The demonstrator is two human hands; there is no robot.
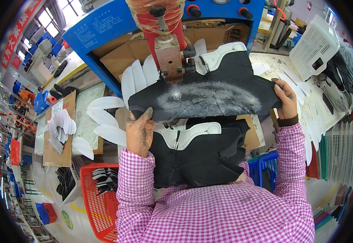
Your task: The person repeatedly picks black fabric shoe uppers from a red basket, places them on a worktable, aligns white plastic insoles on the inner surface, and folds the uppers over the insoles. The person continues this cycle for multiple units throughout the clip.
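A black shoe upper [208,97] is stretched out in front of me under the metal head [169,56] of a machine, its middle marked by a whitish worn-looking patch. My left hand [140,131] pinches its near left edge, the thumb on top. At its right end, my right hand [286,97] grips the other edge between thumb and fingers. Both hands have dark smudges. Closer to my body lies another black upper [196,162] with a white padded collar lining [184,133]. A similar white lining [223,52] shows beyond the held piece.
The blue machine body [99,36] stands ahead, with cardboard inside. White leaf-shaped pieces [103,111] lie left and right. A cardboard sheet [61,133] carries a white stack. Around me are a red basket [103,202], a blue basket [269,166] and a white basket [316,46].
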